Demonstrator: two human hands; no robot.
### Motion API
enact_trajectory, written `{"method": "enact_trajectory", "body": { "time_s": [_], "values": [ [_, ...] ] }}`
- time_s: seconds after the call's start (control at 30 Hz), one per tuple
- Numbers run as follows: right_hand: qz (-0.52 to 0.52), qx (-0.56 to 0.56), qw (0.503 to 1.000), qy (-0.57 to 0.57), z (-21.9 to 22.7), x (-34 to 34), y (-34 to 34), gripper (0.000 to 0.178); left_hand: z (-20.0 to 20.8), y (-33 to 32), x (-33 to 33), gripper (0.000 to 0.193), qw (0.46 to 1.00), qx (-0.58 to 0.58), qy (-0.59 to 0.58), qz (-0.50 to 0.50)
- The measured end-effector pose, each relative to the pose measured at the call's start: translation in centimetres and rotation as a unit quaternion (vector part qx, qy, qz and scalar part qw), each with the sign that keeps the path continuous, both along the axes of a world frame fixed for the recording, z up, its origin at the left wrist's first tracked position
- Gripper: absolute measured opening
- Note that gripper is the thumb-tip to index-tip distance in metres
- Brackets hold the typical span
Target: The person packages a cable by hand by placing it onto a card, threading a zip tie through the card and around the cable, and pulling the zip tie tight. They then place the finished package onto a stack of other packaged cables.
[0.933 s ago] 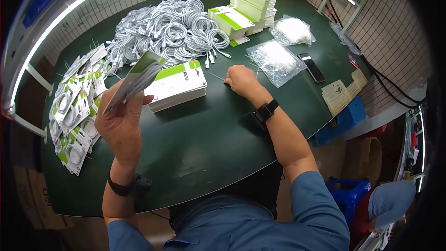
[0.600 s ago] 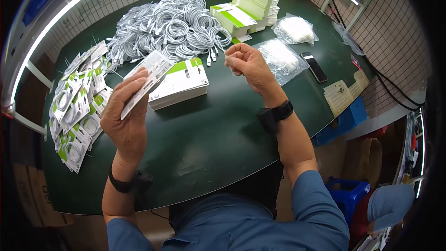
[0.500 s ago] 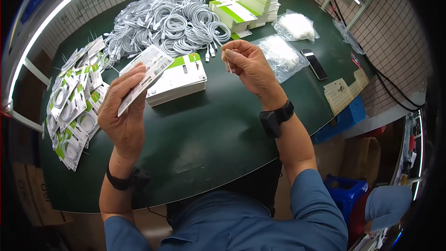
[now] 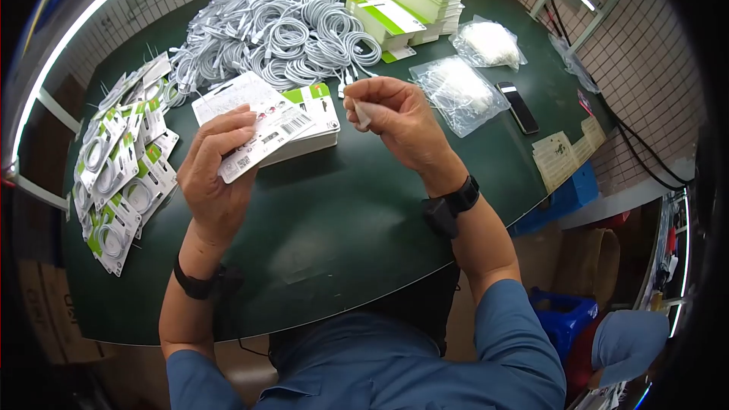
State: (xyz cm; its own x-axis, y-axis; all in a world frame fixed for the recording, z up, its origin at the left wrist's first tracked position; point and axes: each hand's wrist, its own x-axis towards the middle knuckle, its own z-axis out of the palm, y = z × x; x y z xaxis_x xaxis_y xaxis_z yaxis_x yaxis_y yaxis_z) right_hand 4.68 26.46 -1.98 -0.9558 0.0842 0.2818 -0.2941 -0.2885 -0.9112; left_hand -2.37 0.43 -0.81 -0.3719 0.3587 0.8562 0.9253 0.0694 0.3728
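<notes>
My left hand grips a white packaging card, its printed back with a barcode turned up and tilted toward me. Right of it, my right hand is raised with thumb and fingers pinched together. Something small and pale shows at those fingertips, too small to name. Behind the held card lies a stack of green-and-white cards, partly covered by it. A large heap of coiled light grey cables lies beyond, some white plugs near my right fingertips.
Cards with coiled cables on them pile up at the left. Taller card stacks stand at the back. On the right are clear bags of thin white strands, a phone and worn paper sheets. Another person's sleeve shows lower right.
The card in my left hand has turned flatter, showing more of its printed back, and shifted slightly right. My right hand has moved left toward it, still pinched.
</notes>
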Motion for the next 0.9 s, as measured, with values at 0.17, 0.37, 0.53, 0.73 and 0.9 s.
{"method": "enact_trajectory", "body": {
  "time_s": [0.17,0.37,0.53,0.73,0.9],
  "values": [
    [-0.058,0.094,0.994,0.025,0.1,0.9,-0.9,0.012,-0.3,0.0,0.1,0.022,1.0,-0.006,0.003,-0.002],
    [-0.136,0.229,0.95,0.162,0.2,1.0,-2.3,0.008,-0.3,0.3,0.1,0.025,0.999,-0.016,0.035,0.01],
    [-0.141,0.242,0.956,0.085,0.4,1.5,-2.7,0.008,-0.1,0.3,0.2,0.026,0.998,-0.025,0.051,0.019],
    [-0.205,0.361,0.895,0.161,-0.3,1.0,-2.7,0.007,-0.2,0.2,0.1,0.026,0.998,-0.028,0.052,0.016],
    [-0.217,0.405,0.862,0.213,-0.5,0.7,-2.5,0.005,-0.3,0.3,-0.1,0.027,0.998,-0.031,0.059,0.015]
  ]
}}
